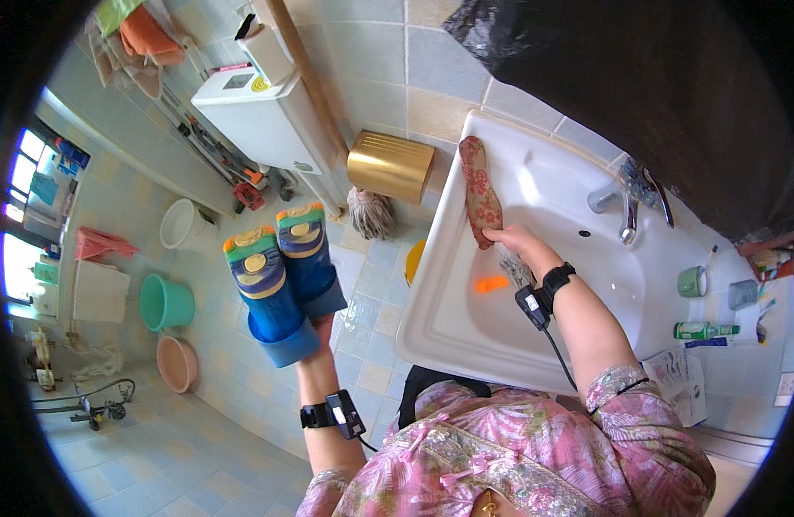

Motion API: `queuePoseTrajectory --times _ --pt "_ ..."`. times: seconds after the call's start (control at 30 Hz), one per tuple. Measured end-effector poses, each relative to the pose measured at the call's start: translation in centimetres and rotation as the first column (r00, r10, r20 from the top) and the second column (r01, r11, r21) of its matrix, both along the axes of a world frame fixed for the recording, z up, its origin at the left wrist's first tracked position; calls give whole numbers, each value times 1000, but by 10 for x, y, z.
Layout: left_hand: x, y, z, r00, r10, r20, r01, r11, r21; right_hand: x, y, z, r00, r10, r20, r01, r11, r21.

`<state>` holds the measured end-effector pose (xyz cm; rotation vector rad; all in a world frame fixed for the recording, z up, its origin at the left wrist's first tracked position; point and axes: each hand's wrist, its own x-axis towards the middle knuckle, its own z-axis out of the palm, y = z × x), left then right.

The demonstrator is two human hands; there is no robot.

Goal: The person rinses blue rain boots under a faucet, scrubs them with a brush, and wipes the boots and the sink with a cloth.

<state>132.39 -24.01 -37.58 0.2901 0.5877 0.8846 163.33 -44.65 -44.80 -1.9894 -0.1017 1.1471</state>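
Observation:
My left hand (pixel 325 329) holds up a pair of blue shoes (pixel 263 297) with green, orange and dark striped toes, over the floor left of the sink; its fingers are mostly hidden behind them. My right hand (pixel 519 242) reaches over the white sink (pixel 431 297) and grips one end of a red-patterned insole (pixel 480 185). The insole leans along the basin's left side, its far end near the rim. Under my right wrist lies a grey, bristly-looking thing (pixel 512 267), partly covered. Beside it is a bright orange piece (pixel 492 283), whose kind I cannot tell.
A chrome tap (pixel 625 202) stands at the sink's far right. Black plastic sheeting (pixel 638 95) hangs behind. A mop (pixel 371 214), a white machine (pixel 259 121) and green, pink and white tubs (pixel 166 302) stand left. A green bottle (pixel 705 330) lies on the right counter.

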Motion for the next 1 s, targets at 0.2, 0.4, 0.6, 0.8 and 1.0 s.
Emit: queuePoseTrajectory --times 0.2,0.4,0.6,0.8,1.0 --pt "-58 49 -70 975 -113 -189 107 993 -43 0 -10 21 987 -136 -89 158 933 323" --pt "-110 52 -149 854 -154 -497 52 975 -214 9 -43 139 957 -291 0 242 797 553" --pt "-138 33 -210 71 -153 -986 239 962 -132 14 -105 115 961 -256 110 172 857 485" --pt "-149 -2 -189 -446 179 -877 748 613 -256 2 -170 121 832 -306 463 237 950 201" --pt "-137 -35 -164 -564 245 -789 794 423 -436 -33 -245 127 812 -405 419 281 902 327"
